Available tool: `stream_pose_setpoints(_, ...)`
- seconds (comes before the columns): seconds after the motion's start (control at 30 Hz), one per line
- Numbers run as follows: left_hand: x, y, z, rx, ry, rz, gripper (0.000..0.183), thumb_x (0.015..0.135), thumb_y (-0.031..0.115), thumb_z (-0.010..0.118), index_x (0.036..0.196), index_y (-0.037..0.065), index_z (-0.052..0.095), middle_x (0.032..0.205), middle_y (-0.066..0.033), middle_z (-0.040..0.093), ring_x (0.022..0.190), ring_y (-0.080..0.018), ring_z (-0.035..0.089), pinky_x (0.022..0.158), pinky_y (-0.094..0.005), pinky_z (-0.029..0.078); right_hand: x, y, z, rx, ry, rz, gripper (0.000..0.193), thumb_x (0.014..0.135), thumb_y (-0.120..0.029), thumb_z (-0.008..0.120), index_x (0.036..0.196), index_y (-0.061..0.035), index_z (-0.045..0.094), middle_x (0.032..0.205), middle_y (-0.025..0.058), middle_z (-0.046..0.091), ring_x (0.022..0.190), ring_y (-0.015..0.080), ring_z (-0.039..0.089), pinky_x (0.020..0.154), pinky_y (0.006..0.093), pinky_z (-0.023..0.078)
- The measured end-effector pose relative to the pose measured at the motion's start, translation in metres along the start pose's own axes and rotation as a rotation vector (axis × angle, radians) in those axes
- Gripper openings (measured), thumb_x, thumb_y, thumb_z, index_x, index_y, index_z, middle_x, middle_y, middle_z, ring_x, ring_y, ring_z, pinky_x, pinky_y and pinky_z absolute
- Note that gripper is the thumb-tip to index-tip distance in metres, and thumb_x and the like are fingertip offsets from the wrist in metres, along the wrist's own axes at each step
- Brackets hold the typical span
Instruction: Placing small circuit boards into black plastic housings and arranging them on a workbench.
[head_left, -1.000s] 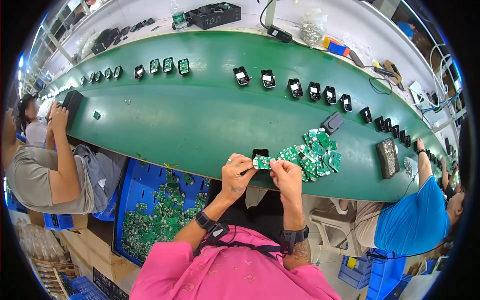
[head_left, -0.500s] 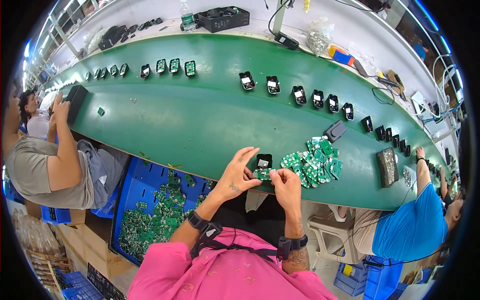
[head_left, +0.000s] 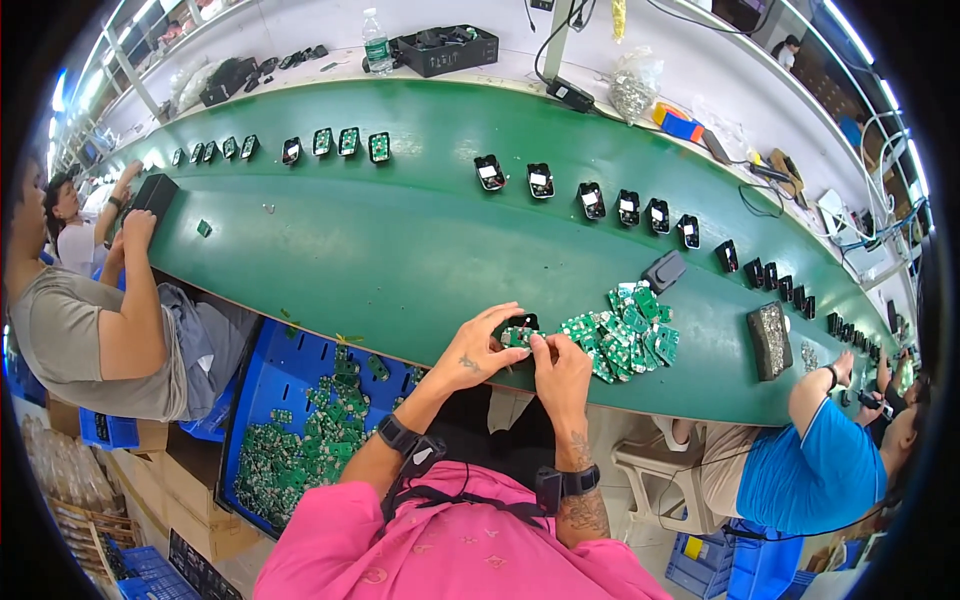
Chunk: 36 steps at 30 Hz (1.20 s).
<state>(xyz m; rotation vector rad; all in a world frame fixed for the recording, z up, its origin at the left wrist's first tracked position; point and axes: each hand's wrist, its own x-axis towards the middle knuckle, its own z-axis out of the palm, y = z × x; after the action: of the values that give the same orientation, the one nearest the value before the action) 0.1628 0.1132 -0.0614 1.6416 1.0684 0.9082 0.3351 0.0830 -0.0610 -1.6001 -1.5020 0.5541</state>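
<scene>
At the near edge of the green bench, my left hand (head_left: 474, 352) curls around a small black plastic casing (head_left: 523, 321), its thumb at the near side. A green circuit board (head_left: 516, 338) lies over the casing's opening and covers most of it. My right hand (head_left: 562, 370) pinches the board's right side between thumb and fingertips. Whether the board is seated inside the casing cannot be made out. Just right of my hands lies a heap of loose green circuit boards (head_left: 625, 335), with a closed black casing (head_left: 664, 271) behind it.
Open black casings (head_left: 591, 201) stand in a spaced row along the green bench (head_left: 400, 235). A blue crate (head_left: 262, 390) of boards sits below left. One co-worker (head_left: 95, 330) sits left; another in blue (head_left: 825, 465) sits right, near a dark foam block (head_left: 769, 341).
The circuit board has moved from the casing's near side onto its opening, and my right hand has shifted slightly left with it. The row of casings appears slightly further left. Both co-workers' arms moved.
</scene>
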Motion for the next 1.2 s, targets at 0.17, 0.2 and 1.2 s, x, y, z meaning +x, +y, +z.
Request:
stream_pose_setpoints(0.17,-0.001,-0.003,0.009,-0.269,0.000,-0.074,0.052,0.089,0.009,0.072,0.137,0.000,0.055,0.143,-0.0143,0.051,0.092,-0.0108,0.063,0.080,-0.0262,0.053,0.002,0.005,-0.005,0.048,-0.042,-0.006,0.026,0.092,-0.019,0.069,0.083,0.0043,0.065,0.070,0.0168,0.065,0.059,0.0276,0.063,0.058,0.0387,0.049)
stream_pose_setpoints(0.2,-0.002,-0.006,0.012,-0.372,0.006,-0.090,0.050,0.090,0.008,0.070,0.137,0.000,0.055,0.140,-0.0126,0.054,0.095,-0.0108,0.063,0.082,-0.0256,0.052,0.002,0.008,-0.004,0.113,-0.061,0.042,0.025,0.093,-0.019,0.069,0.084,0.0042,0.065,0.069,0.0144,0.065,0.057,0.0230,0.062,0.056,0.0364,0.048)
stream_pose_setpoints(1.2,-0.034,0.050,0.019,-0.268,0.135,-0.085,0.052,0.092,0.005,0.063,0.142,0.001,0.050,0.112,-0.0089,0.068,0.097,-0.0100,0.060,0.088,-0.0281,0.052,-0.016,-0.051,-0.035,0.234,0.128,-0.187,0.011,0.087,-0.009,0.070,0.092,0.0003,0.068,0.081,0.0116,0.063,0.071,0.0250,0.061,0.062,0.0348,0.049)
